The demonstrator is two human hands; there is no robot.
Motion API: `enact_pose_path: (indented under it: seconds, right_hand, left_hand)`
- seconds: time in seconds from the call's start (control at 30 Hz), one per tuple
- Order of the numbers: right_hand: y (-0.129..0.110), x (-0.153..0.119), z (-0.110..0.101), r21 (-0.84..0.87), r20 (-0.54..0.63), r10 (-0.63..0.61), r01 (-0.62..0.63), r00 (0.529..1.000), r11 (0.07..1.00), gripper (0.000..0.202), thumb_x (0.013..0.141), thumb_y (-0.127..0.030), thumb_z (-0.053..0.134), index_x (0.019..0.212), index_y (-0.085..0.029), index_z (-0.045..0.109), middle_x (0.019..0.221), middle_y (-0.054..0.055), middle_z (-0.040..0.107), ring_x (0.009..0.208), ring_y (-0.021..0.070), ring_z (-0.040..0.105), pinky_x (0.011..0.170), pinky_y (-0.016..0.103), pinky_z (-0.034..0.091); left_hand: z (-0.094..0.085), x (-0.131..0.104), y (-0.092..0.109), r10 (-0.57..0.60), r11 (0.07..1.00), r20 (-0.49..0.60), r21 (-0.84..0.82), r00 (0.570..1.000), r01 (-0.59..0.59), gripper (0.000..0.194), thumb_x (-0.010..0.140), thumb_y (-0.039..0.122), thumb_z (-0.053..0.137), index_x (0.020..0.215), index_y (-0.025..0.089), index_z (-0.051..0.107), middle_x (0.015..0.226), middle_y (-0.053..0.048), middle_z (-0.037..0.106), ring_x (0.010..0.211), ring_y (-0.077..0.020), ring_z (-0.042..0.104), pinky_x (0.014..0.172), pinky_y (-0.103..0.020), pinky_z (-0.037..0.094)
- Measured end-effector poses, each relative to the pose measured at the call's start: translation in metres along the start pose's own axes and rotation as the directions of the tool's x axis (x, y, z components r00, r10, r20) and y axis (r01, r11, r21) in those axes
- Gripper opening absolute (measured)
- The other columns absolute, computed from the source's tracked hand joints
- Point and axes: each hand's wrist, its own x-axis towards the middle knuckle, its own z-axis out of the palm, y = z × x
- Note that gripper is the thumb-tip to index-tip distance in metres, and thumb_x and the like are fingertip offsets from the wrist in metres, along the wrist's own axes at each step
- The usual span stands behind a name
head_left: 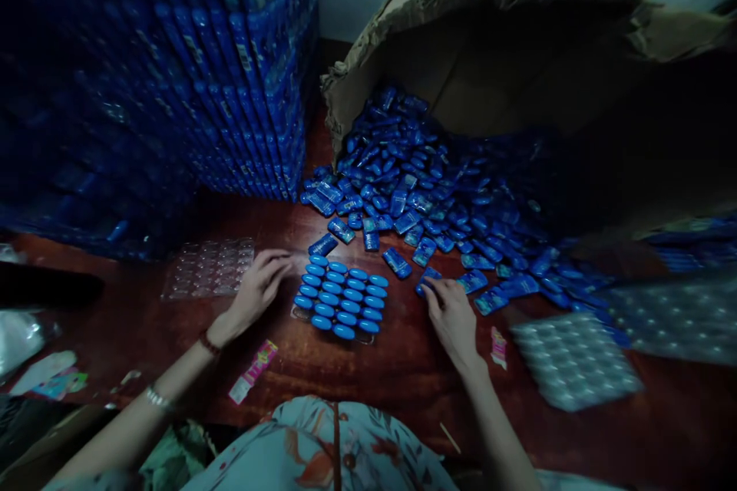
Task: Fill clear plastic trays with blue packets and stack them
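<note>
Several small blue packs (345,298) stand on edge in rows in a clear plastic tray (302,313) in front of me. Just left of it, my left hand (260,290) hovers with fingers stretched loosely towards the rows, and I see nothing held in it. To the right, my right hand (454,316) has its thumb and fingertips closed on a flat blue pack (427,281) at the near edge of a loose heap of blue packs (414,184). The fingers partly cover that pack.
A torn cardboard box (495,84) lies open behind the heap. Tall stacks of filled blue trays (230,92) rise at the left. An empty clear tray (208,267) lies beside my left hand; more moulded trays (576,360) are at right. Pink wrappers (253,372) lie on the brown table (397,383).
</note>
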Motion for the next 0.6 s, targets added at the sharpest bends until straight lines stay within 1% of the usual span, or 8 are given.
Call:
enact_pose_path:
  seconds: [0.03,0.1,0.17,0.23,0.33,0.4,0.53,0.6]
  right_hand:
    - [-0.001,0.010,0.002,-0.055,0.026,-0.006,0.007,1.000,0.998,0.034,0.092,-0.039,0.040,0.105,-0.018,0.063,0.090,0.010,0.062,0.086,0.0217,0.055,0.073,0.034,0.047]
    - [-0.008,0.028,0.008,-0.168,0.088,0.003,0.012,0.996,0.986,0.039,0.092,-0.042,0.038,0.109,-0.015,0.061,0.094,0.012,0.061,0.087,0.0242,0.053,0.069,0.035,0.045]
    - [-0.017,0.041,0.015,-0.275,0.158,0.045,0.000,0.986,0.962,0.043,0.091,-0.047,0.038,0.106,-0.014,0.061,0.094,0.015,0.060,0.087,0.0268,0.053,0.065,0.036,0.043]
    - [-0.024,0.046,0.022,-0.335,0.218,0.089,-0.011,0.972,0.942,0.045,0.089,-0.051,0.039,0.101,-0.014,0.060,0.096,0.016,0.060,0.088,0.0284,0.053,0.064,0.035,0.041]
    - [-0.028,0.042,0.030,-0.318,0.257,0.127,-0.040,0.958,0.947,0.041,0.089,-0.051,0.039,0.097,-0.015,0.058,0.097,0.014,0.060,0.089,0.0268,0.053,0.067,0.034,0.038]
    - [-0.026,0.032,0.032,-0.264,0.236,0.150,-0.085,0.960,0.961,0.040,0.089,-0.050,0.036,0.094,-0.016,0.056,0.095,0.013,0.060,0.088,0.0257,0.053,0.068,0.034,0.038]
    - [-0.019,0.005,0.024,-0.031,0.176,0.162,-0.159,0.971,0.987,0.044,0.088,-0.055,0.035,0.089,-0.017,0.056,0.086,0.011,0.063,0.081,0.0242,0.056,0.069,0.033,0.040]
    - [-0.018,-0.010,0.014,0.105,0.176,0.195,-0.216,0.965,0.971,0.046,0.085,-0.059,0.038,0.089,-0.017,0.057,0.080,0.009,0.064,0.073,0.0220,0.058,0.067,0.032,0.042]
  left_hand:
    - [0.003,0.015,-0.003,-0.072,0.997,-0.017,-0.025,0.997,0.072,0.021,0.091,0.021,0.041,0.094,0.016,0.062,0.096,-0.008,0.060,0.089,-0.0165,0.057,0.079,-0.029,0.047]
    - [0.009,0.045,-0.008,-0.166,0.986,0.015,-0.031,0.986,0.166,0.023,0.091,0.026,0.043,0.088,0.015,0.062,0.088,-0.007,0.062,0.083,-0.0166,0.059,0.077,-0.029,0.047]
    - [0.015,0.068,-0.012,-0.196,0.980,0.106,-0.002,0.975,0.197,0.025,0.090,0.030,0.043,0.087,0.014,0.062,0.086,-0.007,0.063,0.080,-0.0172,0.059,0.076,-0.029,0.046]
    - [0.021,0.081,-0.013,-0.210,0.978,0.234,0.061,0.949,0.201,0.025,0.089,0.034,0.047,0.092,0.014,0.062,0.091,-0.008,0.064,0.084,-0.0188,0.060,0.077,-0.029,0.045]
    - [0.030,0.086,-0.014,-0.287,0.954,0.412,0.199,0.865,0.222,0.028,0.080,0.038,0.060,0.097,0.015,0.060,0.097,-0.009,0.064,0.087,-0.0222,0.060,0.073,-0.029,0.044]
    - [0.035,0.084,-0.015,-0.329,0.940,0.461,0.245,0.825,0.238,0.028,0.076,0.035,0.064,0.094,0.015,0.060,0.095,-0.010,0.064,0.085,-0.0233,0.060,0.070,-0.029,0.044]
    - [0.035,0.072,-0.017,-0.331,0.941,0.462,0.227,0.823,0.252,0.023,0.081,0.034,0.056,0.091,0.013,0.057,0.089,-0.010,0.063,0.081,-0.0214,0.058,0.069,-0.028,0.043]
    - [0.030,0.063,-0.017,-0.363,0.931,0.414,0.190,0.835,0.310,0.022,0.084,0.034,0.051,0.091,0.013,0.055,0.085,-0.008,0.062,0.076,-0.0191,0.057,0.067,-0.028,0.042]
